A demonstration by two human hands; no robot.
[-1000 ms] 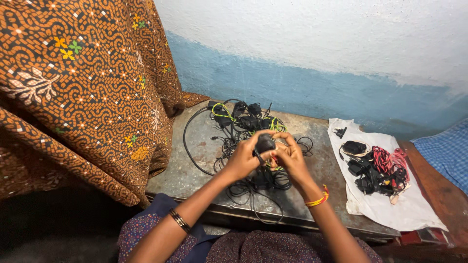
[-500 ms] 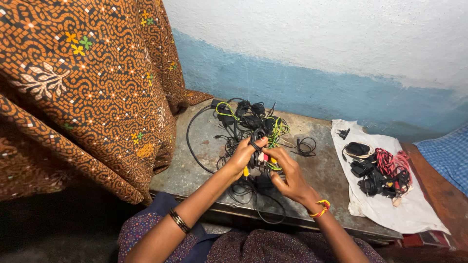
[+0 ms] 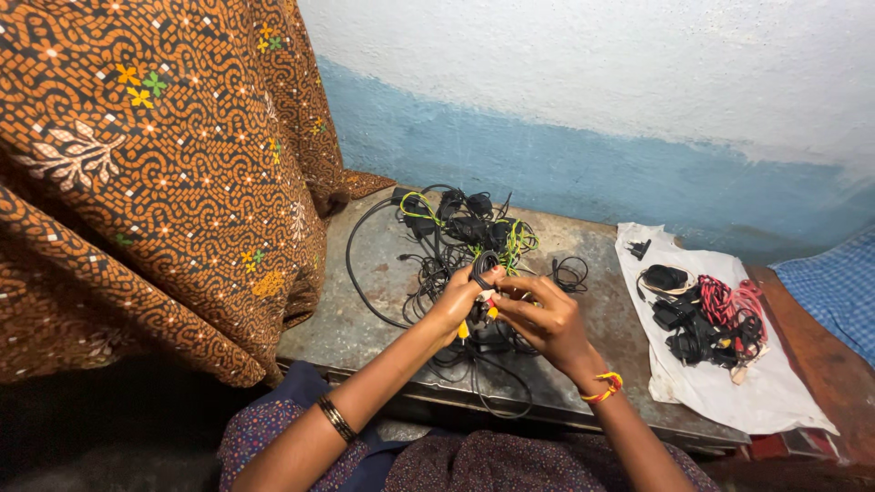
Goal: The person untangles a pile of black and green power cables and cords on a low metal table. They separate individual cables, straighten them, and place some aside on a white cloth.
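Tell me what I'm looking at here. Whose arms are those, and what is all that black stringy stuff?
The picture comes from a camera worn on a person's head, looking down, so the two arms are the person's own. There is no machine. The left hand and right hand meet over a grey metal table. Together they hold a thin black cable with small yellow and red plugs. Behind them lies a tangled heap of black and green-yellow cables. To the right, a white cloth carries more black chargers and a red cord. An orange patterned cloth hangs on the left.
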